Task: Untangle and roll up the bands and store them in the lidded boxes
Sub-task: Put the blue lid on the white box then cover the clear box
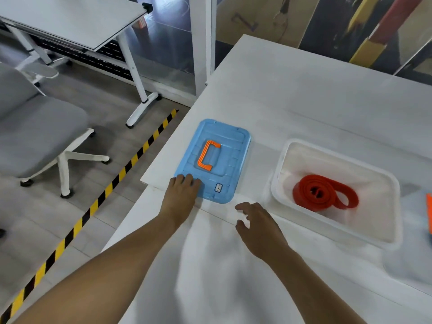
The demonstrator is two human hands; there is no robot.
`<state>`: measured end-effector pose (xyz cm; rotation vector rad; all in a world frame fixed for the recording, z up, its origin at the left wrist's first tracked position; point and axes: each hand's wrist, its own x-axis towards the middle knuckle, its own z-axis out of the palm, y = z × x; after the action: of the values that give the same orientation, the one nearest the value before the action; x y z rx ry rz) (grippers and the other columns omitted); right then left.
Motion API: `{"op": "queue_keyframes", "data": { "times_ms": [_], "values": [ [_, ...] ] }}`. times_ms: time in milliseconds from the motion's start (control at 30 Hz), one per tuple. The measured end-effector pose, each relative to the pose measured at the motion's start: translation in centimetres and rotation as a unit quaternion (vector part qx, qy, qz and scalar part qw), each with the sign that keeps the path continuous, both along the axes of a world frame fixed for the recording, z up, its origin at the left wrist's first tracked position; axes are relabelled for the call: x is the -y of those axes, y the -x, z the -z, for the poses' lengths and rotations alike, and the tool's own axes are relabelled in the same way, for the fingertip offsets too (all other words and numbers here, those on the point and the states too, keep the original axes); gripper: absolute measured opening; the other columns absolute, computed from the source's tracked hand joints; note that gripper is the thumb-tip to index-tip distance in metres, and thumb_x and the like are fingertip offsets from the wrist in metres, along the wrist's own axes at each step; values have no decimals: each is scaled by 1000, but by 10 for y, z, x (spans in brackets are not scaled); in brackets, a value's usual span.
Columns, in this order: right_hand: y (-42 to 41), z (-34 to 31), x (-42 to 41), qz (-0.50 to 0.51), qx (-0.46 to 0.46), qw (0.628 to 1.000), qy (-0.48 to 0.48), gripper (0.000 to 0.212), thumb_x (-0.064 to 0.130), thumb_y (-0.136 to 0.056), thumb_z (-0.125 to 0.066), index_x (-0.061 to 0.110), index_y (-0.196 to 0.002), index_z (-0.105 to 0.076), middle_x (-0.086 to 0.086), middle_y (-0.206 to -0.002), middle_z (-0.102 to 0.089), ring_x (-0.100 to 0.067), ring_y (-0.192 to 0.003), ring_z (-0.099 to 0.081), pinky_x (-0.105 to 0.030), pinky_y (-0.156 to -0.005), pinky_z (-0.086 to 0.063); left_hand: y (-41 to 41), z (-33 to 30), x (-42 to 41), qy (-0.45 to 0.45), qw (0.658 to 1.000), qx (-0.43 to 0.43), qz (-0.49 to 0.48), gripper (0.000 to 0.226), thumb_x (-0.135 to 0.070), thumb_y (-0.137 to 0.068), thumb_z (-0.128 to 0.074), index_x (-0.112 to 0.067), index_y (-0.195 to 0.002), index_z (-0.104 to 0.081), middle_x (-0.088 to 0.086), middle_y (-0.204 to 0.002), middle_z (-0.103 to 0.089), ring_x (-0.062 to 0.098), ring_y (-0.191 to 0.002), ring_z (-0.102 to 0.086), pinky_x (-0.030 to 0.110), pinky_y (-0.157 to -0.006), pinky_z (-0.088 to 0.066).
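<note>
Lying rolled in the open box (280, 160), the red band (325, 191) is stored; the blue lid (233, 146), touched by the left hand (181, 195), its fingers (187, 180) straight, is not yet fitted; the right hand (259, 228) is loosely spread and holds nothing.

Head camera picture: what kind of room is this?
Probably an office or workshop-like lab: a grey swivel chair, a second white desk, and yellow-black hazard tape on the floor beside the white table.
</note>
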<state>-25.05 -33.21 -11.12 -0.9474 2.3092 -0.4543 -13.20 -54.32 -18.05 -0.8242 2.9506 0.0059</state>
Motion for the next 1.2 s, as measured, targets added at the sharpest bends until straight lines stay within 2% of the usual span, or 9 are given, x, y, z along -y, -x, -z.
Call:
{"op": "queue_keyframes", "data": {
  "times_ms": [133,333,633,733,833,900,1000,1100,1200],
  "values": [
    [2,7,-1,15,9,1000,-10,38,29,-103,-55,32,-142,-53,7,-128,-56,-13,-121,-57,-31,-106,-47,4,1,-4,29,997,-48,44,35,-14,-71,-85,-16,-98,-63,3,-84,-62,27,-75,-61,39,-74,-53],
    [-1,13,-3,73,29,997,-21,35,29,-105,-51,27,-140,-54,4,-129,-59,-15,-118,-59,-30,-104,-47,1,-6,-58,34,991,-109,66,17,-16,-80,-76,-12,-90,-62,6,-79,-59,29,-70,-56,40,-70,-49],
    [-11,25,-30,143,56,987,-52,35,28,-105,-51,17,-138,-59,-4,-127,-61,-21,-111,-60,-26,-88,-41,-17,-2,-133,-96,984,-144,31,9,-23,-81,-73,-16,-82,-67,1,-73,-64,26,-73,-60,39,-72,-50],
    [-13,26,-37,159,61,984,-46,36,28,-104,-53,17,-138,-59,-3,-124,-61,-19,-104,-58,-26,-85,-41,-20,-4,-116,-113,979,-166,33,23,-31,-87,-54,-16,-93,-70,3,-87,-69,29,-80,-63,40,-74,-48],
    [-15,28,-38,163,67,984,-36,37,28,-106,-52,17,-140,-58,-1,-121,-60,-12,-98,-51,-25,-85,-41,-16,-8,-65,-83,980,-175,-40,34,-27,-88,-50,-11,-110,-69,13,-109,-69,38,-88,-65,44,-76,-49],
    [-16,29,-38,165,73,983,-40,37,28,-107,-51,16,-141,-57,1,-116,-56,-12,-100,-51,-25,-86,-41,-12,-13,-32,-75,982,-131,-111,42,-21,-91,-56,-7,-130,-59,20,-134,-60,44,-112,-61,51,-90,-50],
    [-20,32,-37,168,95,980,-45,37,27,-106,-50,14,-140,-58,-4,-119,-57,-19,-104,-57,-31,-91,-48,-8,-19,-2,-100,979,-24,-176,61,-25,-100,-50,-9,-155,-29,19,-162,-31,41,-146,-33,52,-115,-33],
    [-23,37,-33,176,133,975,-36,34,27,-103,-55,12,-132,-62,-7,-108,-60,-19,-90,-58,-32,-80,-49,-8,-18,5,-132,973,25,-187,63,-32,-103,-42,-11,-158,-18,16,-167,-18,38,-153,-18,50,-121,-23],
    [-24,36,-28,209,186,960,-8,25,24,-99,-62,7,-116,-66,-2,-92,-64,-15,-77,-59,-24,-65,-49,-11,-18,5,-144,967,14,-209,59,-29,-100,-48,-14,-153,-27,17,-167,-15,41,-149,-24,53,-118,-26]
  ]
}}
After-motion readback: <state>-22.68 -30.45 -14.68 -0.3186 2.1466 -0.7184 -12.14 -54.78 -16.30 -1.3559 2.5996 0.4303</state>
